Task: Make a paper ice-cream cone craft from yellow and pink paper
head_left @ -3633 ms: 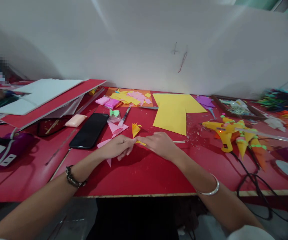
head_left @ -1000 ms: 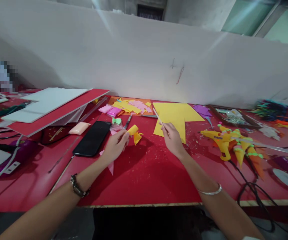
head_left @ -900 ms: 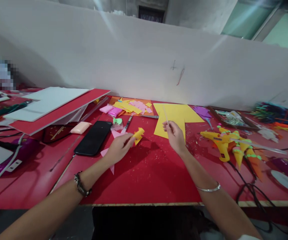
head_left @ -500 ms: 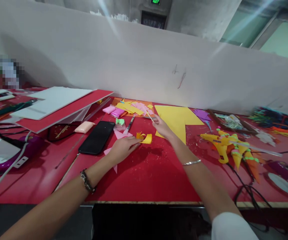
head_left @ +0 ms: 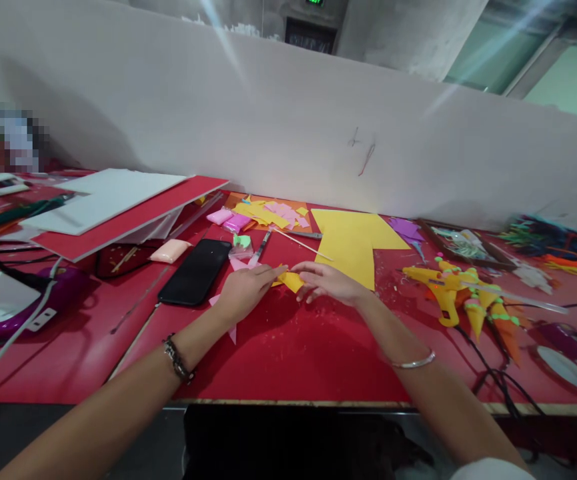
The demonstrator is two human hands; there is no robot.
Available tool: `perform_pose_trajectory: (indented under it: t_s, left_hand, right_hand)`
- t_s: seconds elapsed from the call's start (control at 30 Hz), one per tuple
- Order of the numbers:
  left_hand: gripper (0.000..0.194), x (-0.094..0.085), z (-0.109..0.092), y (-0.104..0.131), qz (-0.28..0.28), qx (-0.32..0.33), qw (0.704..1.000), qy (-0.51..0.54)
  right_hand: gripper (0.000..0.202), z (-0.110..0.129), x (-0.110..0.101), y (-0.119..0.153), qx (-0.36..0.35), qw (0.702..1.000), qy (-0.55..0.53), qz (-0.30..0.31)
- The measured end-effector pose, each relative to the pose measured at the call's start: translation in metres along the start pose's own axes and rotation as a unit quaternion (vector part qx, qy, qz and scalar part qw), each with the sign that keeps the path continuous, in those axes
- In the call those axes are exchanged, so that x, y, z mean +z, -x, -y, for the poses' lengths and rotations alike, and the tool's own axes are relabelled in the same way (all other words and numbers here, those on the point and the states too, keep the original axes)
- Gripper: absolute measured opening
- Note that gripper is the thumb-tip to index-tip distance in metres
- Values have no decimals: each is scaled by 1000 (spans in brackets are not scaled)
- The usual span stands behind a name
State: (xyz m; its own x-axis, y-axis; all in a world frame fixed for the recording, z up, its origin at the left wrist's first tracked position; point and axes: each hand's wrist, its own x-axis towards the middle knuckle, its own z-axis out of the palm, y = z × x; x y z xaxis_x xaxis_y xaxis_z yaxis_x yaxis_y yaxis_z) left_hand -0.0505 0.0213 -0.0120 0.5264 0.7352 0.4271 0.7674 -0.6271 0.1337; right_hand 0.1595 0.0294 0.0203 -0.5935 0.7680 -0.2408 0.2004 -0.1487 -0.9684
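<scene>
A fringed strip of yellow paper [head_left: 293, 283], partly curled, is held just above the red tabletop between my hands. My left hand [head_left: 245, 288] pinches its left end, where the fringe is mostly hidden by my fingers. At the right end, my right hand [head_left: 331, 281] has its fingers bent around the strip, with the thumb hidden. A thin wooden stick [head_left: 303, 243] lies behind my hands, its near end over a large yellow sheet [head_left: 348, 240]. Pink paper pieces [head_left: 232, 332] lie beside and under my left hand.
A black phone [head_left: 195, 272] lies left of my hands. A yellow glue gun [head_left: 435, 290] and small decorated cones [head_left: 475, 310] sit at right, with black cables. Paper scraps [head_left: 273, 213] lie at the back before the white partition [head_left: 268, 120]. Boards [head_left: 118, 200] are stacked at left.
My right hand has let go of the wooden stick, which now lies on the table, and has come nearer to the yellow strip. My left hand has stayed on the strip.
</scene>
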Motion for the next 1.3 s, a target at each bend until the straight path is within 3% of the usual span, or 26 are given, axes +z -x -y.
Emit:
perform_pose_trajectory:
  t_s: [0.17,0.3,0.4,0.6,0.7,0.77,0.93,1.07,1.3]
  left_hand:
    - [34,2,-1,1,-16,36,997,-63]
    - [38,3,-5,0,0,49,996,-75]
    - [39,3,-11,-1,-10,21,1000,-17]
    - [25,2,-20,0,-104,-32,982,157]
    - [10,-1,-23,0,-78,-7,980,183]
    - [11,-2,-26,0,-38,0,978,203]
    - [15,-2,-30,-1,0,-30,968,249]
    - [12,1,-28,-2,4,-25,964,266]
    - [6,0,-25,-2,-5,-30,958,285]
  right_hand:
    - [28,-16,2,6,-9,997,-74,6]
    - [27,-22,6,8,-32,998,-58,-18]
    - [30,-25,11,9,-60,996,-26,-60]
    - [36,-29,16,5,-123,985,-17,-119]
    - [30,-34,17,3,-151,976,-17,-157]
    - [28,-35,20,4,-170,971,8,-168]
    - [25,-32,30,10,-232,933,192,-195]
    - [30,-28,33,15,-263,907,279,-173]
    - [41,-29,31,16,-231,936,208,-166]
